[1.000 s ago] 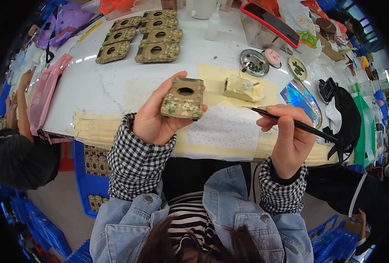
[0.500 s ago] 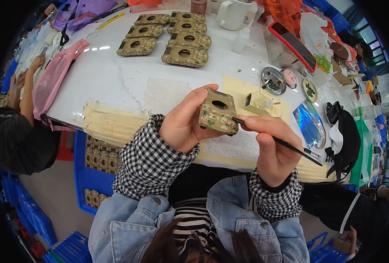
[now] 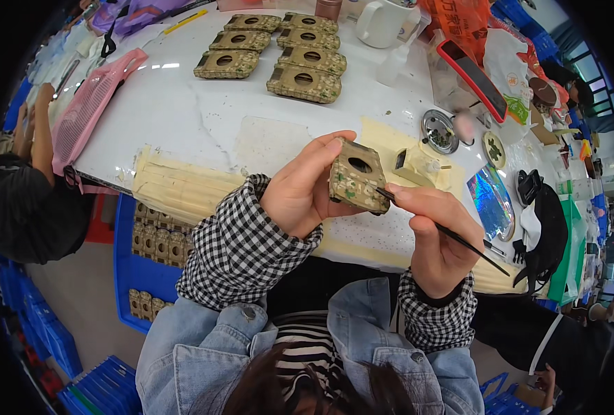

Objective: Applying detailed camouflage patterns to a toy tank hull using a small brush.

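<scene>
My left hand (image 3: 300, 190) holds a small camouflage-painted block (image 3: 357, 177) with a round hole in its face, raised above the table edge and tilted. My right hand (image 3: 435, 232) grips a thin dark paintbrush (image 3: 459, 238). The brush tip touches the block's right side. Both forearms wear black-and-white checked cuffs under a denim jacket.
Several more camouflage blocks (image 3: 274, 48) lie in rows at the far side of the white table (image 3: 175, 111). A small cream block (image 3: 414, 164), round paint dishes (image 3: 438, 131), a white jug (image 3: 380, 21), a pink tray (image 3: 85, 111) and a blue crate (image 3: 144, 266) with more blocks surround me. Another person (image 3: 23, 187) sits left.
My left hand brought the block nearer and turned it on edge. My right hand moved the brush in from the right until its tip met the block.
</scene>
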A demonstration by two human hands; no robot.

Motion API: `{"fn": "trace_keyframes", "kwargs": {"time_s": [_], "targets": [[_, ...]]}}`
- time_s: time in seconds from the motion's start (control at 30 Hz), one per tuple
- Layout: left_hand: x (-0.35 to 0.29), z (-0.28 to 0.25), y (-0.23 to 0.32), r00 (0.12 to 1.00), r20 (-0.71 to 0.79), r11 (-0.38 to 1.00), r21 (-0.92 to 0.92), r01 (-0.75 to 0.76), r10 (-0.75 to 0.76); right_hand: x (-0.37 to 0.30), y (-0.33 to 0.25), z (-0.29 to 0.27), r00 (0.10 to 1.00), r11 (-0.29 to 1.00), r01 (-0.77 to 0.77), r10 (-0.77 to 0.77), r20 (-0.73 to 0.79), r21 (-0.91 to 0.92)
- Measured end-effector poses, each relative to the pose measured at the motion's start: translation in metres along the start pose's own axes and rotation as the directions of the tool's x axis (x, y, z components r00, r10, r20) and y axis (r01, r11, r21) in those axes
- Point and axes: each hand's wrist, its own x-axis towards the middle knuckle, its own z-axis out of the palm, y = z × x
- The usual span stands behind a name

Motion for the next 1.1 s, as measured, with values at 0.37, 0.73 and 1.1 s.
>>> {"fn": "trace_keyframes", "kwargs": {"time_s": [0.37,0.73,1.1], "targets": [[0.0002,0.0005,-0.0005,1.000,-0.002,1.000,0.000,-0.005,0.005,0.0010,-0.0008,-0.0024,0.999,0.999,0.029,-0.027,0.034,-0.034],[0.0000,0.0011,-0.0002,1.000,-0.011,1.000,0.010,-0.010,0.010,-0.0008,-0.0003,-0.0013,1.000,1.000,-0.002,0.002,0.004,-0.002],[0.0004,-0.0003,-0.0007,1.000,-0.004,1.000,0.014,-0.017,0.017,0.0009,-0.0020,-0.0003,1.000,0.999,0.023,-0.023,0.006,-0.039]]}}
